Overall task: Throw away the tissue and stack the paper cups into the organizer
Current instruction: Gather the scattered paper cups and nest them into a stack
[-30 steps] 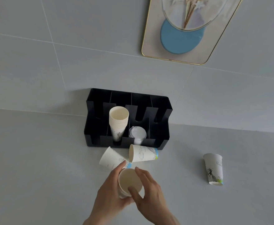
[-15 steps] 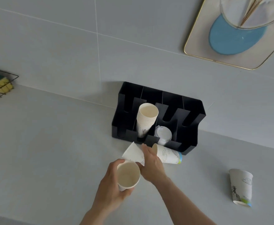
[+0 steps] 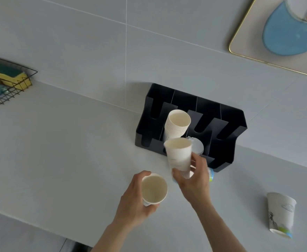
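Observation:
A black organizer (image 3: 229, 124) stands against the wall with a stack of paper cups (image 3: 177, 126) in one slot and white lids (image 3: 198, 147) in the slot beside it. My left hand (image 3: 132, 202) holds an upright paper cup (image 3: 153, 190) near the counter's front. My right hand (image 3: 194, 180) grips a second paper cup (image 3: 179, 157), lifted and upright just in front of the stack. Another cup (image 3: 210, 174) lies on the counter mostly hidden behind my right hand. One more printed cup (image 3: 280, 214) stands upside down at the far right. No tissue is in view.
A wire basket (image 3: 9, 88) with yellow and green sponges sits at the far left of the grey counter (image 3: 67, 142). A gold-rimmed tray (image 3: 243, 46) leans on the tiled wall at the upper right. The counter's front edge runs along the lower left.
My right hand has picked a lying cup off the counter and raised it upright in front of the stack. My left hand keeps its cup. The view has shifted left.

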Tool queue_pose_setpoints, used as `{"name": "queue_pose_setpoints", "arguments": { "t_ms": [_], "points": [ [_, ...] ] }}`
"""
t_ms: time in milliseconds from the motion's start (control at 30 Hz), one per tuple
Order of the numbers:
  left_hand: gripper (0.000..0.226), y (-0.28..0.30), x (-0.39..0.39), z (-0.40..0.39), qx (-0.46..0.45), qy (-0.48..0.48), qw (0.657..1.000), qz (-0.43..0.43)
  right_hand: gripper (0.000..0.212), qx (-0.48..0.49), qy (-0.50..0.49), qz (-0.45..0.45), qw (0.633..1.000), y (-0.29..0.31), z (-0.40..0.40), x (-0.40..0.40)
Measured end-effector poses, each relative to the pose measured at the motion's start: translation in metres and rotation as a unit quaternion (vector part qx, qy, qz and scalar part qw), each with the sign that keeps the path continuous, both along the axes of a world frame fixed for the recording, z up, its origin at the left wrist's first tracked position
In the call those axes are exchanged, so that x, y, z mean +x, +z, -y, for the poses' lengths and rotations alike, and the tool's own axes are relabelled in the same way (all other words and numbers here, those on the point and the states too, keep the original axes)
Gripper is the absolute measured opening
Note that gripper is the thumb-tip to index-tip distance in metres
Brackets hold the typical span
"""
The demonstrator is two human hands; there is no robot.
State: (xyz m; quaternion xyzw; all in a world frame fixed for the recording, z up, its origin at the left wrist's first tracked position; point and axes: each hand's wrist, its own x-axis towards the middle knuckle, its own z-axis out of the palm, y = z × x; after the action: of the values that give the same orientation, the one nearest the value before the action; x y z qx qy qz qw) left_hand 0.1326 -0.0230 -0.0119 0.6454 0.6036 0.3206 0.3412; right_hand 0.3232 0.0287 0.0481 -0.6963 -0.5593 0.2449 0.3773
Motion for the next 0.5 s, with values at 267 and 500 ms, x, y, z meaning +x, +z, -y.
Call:
{"name": "queue_pose_setpoints", "arguments": {
  "t_ms": [267,500],
  "points": [
    [0.089,-0.003,0.002,-0.002,0.005,0.0,1.0,0.008,0.088,-0.018,0.121,-0.155,0.98,0.019,0.041,-0.013],
    [0.091,-0.004,0.003,-0.003,0.013,0.002,1.0,0.018,0.117,-0.068,0.16,-0.073,0.982,-0.011,0.058,-0.023]
  ]
}}
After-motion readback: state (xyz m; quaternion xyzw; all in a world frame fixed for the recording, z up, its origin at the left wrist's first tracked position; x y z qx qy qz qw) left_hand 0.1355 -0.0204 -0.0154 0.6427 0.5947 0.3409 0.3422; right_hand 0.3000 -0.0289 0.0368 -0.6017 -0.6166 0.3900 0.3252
